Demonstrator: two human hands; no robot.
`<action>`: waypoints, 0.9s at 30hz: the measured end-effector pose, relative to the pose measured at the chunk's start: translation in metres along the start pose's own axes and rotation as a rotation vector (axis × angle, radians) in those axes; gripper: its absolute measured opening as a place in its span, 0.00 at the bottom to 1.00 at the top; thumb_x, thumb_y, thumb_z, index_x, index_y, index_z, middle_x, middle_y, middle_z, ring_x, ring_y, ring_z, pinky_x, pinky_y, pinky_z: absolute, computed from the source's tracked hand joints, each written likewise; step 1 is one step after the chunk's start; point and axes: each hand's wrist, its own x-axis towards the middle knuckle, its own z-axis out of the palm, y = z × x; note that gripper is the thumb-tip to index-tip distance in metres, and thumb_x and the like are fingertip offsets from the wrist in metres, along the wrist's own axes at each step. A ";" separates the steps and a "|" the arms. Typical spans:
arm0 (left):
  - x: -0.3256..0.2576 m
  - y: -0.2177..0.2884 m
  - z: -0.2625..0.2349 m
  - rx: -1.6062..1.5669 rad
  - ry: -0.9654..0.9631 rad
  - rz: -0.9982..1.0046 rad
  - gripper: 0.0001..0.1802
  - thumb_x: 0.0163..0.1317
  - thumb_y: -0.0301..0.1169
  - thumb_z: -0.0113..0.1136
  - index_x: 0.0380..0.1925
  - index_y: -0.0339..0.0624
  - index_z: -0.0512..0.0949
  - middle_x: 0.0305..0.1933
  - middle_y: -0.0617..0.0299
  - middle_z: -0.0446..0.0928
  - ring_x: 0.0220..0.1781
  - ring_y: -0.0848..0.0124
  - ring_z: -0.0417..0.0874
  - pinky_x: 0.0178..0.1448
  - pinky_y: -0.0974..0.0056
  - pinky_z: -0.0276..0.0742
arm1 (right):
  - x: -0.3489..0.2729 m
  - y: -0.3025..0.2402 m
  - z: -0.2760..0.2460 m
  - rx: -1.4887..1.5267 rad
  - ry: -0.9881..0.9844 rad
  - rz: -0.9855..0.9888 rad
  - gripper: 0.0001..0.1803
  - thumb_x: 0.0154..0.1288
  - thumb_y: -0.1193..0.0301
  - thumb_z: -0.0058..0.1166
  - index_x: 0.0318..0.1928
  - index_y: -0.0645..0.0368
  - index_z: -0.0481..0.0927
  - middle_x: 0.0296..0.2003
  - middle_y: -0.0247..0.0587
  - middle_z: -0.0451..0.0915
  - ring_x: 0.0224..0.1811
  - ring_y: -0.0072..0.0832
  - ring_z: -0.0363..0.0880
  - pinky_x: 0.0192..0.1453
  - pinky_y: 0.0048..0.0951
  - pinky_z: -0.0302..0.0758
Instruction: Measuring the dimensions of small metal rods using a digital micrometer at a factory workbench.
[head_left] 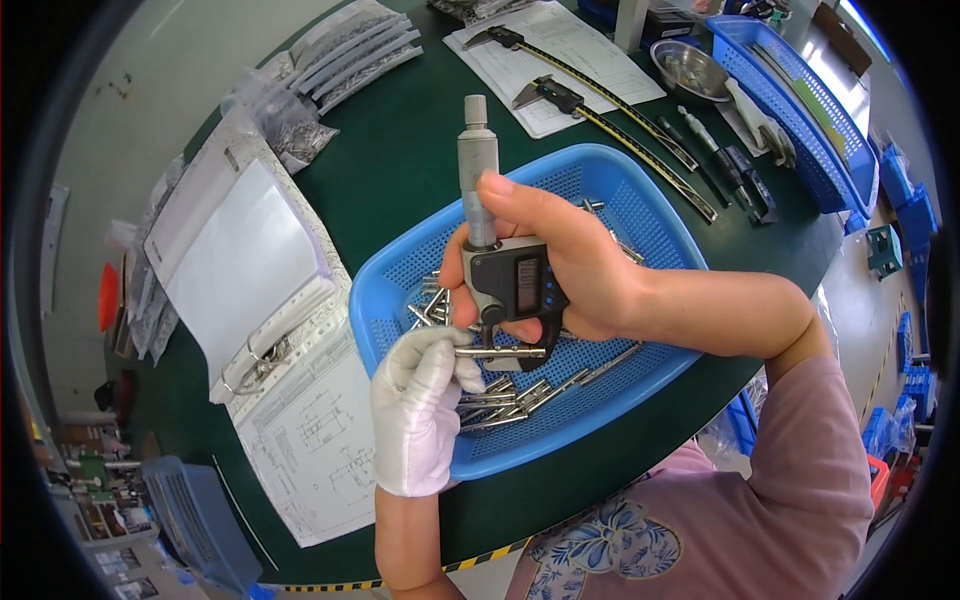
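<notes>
My bare right hand is closed around a digital micrometer, its thimble pointing up and away with the thumb resting against it. In my white-gloved left hand a slim metal pin is pinched between thumb and fingers. The pin lies level across the micrometer's jaws at the lower end of the frame; whether both jaws touch it, I cannot tell. Beneath both hands is a blue perforated basket. Several similar metal pins lie loose inside it, partly hidden by my hands.
Left of the basket lies an open ring binder with drawings. Two digital calipers rest on papers at the back. Further right are a metal bowl, a glove and another blue basket. Bagged parts sit at the back left.
</notes>
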 end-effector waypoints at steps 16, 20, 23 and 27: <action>-0.001 -0.003 0.004 0.035 0.091 0.021 0.07 0.58 0.28 0.50 0.33 0.34 0.72 0.26 0.62 0.72 0.28 0.77 0.71 0.36 0.73 0.69 | -0.002 -0.001 -0.001 0.007 -0.006 0.021 0.34 0.64 0.48 0.16 0.37 0.64 0.71 0.25 0.45 0.75 0.14 0.22 0.65 0.20 0.19 0.65; -0.001 -0.002 0.004 0.075 0.084 0.027 0.07 0.58 0.27 0.51 0.33 0.34 0.72 0.26 0.62 0.72 0.27 0.78 0.71 0.35 0.74 0.68 | -0.001 0.002 -0.002 0.075 -0.022 0.021 0.36 0.62 0.46 0.17 0.37 0.65 0.72 0.25 0.46 0.75 0.13 0.23 0.65 0.19 0.20 0.65; -0.002 -0.002 0.002 0.090 0.057 0.024 0.07 0.58 0.28 0.51 0.33 0.34 0.73 0.26 0.63 0.73 0.27 0.78 0.70 0.35 0.74 0.68 | -0.001 0.002 -0.001 0.103 -0.042 0.009 0.35 0.61 0.46 0.20 0.36 0.66 0.72 0.24 0.46 0.75 0.13 0.23 0.65 0.18 0.20 0.65; -0.002 -0.001 0.004 0.106 0.070 0.020 0.07 0.58 0.28 0.51 0.33 0.34 0.73 0.26 0.63 0.72 0.27 0.78 0.70 0.35 0.74 0.67 | -0.001 0.000 0.001 0.032 -0.001 0.017 0.34 0.60 0.45 0.24 0.34 0.65 0.72 0.24 0.46 0.75 0.13 0.23 0.66 0.18 0.20 0.64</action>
